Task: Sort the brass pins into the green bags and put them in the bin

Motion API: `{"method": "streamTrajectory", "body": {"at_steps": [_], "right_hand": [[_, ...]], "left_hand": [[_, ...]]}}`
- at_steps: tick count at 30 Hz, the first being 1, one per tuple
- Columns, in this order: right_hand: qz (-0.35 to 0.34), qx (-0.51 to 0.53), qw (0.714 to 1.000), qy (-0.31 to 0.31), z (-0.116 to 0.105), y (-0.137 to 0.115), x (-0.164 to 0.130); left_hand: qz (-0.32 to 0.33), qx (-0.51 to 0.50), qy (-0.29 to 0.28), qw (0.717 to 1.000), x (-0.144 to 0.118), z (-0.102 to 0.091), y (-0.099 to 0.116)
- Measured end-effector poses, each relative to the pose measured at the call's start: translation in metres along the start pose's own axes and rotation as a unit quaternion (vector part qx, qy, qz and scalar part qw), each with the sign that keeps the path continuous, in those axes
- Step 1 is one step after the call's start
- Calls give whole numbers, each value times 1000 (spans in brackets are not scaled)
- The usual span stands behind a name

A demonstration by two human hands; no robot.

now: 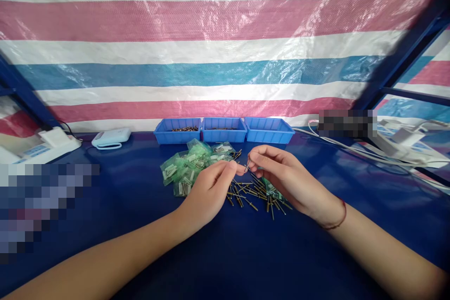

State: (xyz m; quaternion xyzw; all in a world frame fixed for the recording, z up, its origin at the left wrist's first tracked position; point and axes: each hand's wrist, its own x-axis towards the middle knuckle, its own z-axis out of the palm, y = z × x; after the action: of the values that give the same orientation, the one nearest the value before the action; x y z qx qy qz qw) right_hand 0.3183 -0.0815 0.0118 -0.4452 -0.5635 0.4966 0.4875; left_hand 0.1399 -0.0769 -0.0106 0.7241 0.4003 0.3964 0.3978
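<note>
My left hand [209,192] and my right hand [281,176] meet above a dark blue table [246,253], fingertips almost touching. Between the fingertips both hands pinch a small thin metal pin [247,165]. Under them lies a loose heap of brass-coloured pins [251,194], several scattered toward the right. Left of the heap sits a pile of small green plastic bags [190,164] with white parts inside. A red string circles my right wrist.
Three blue plastic bins [224,130] stand in a row at the table's back edge; the left one holds dark pins. A white device [111,138] lies at the back left, white cables [351,150] at the right. A striped tarp hangs behind.
</note>
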Motion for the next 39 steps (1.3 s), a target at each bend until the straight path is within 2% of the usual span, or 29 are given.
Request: {"method": "streamTrajectory", "body": {"at_steps": [18,23,26,29,32,35,39], "right_hand": [[-54,-63,996,29,5,2,-1],[-120,-125,984,26,6,6,-2],[-172,-211,962,25,9,5,-8],[-205,-278,938,18,7,-2,-14],[-221,-340,914,34,-3,-15,-13],[-218,-421,878,67,-19,-22,-7],[-183,-520,834,23,-35,-10,5]], "left_hand": [[15,3,-10,1000,0,3,-1],[58,52,-9,997,1,5,-5],[93,71,-3,993,1,4,-7],[160,99,-27,982,6,-1,-5],[203,173,-24,964,27,-14,-1],[189,321,39,927,68,-31,-3],[155,385,76,907,126,-44,-21]]}}
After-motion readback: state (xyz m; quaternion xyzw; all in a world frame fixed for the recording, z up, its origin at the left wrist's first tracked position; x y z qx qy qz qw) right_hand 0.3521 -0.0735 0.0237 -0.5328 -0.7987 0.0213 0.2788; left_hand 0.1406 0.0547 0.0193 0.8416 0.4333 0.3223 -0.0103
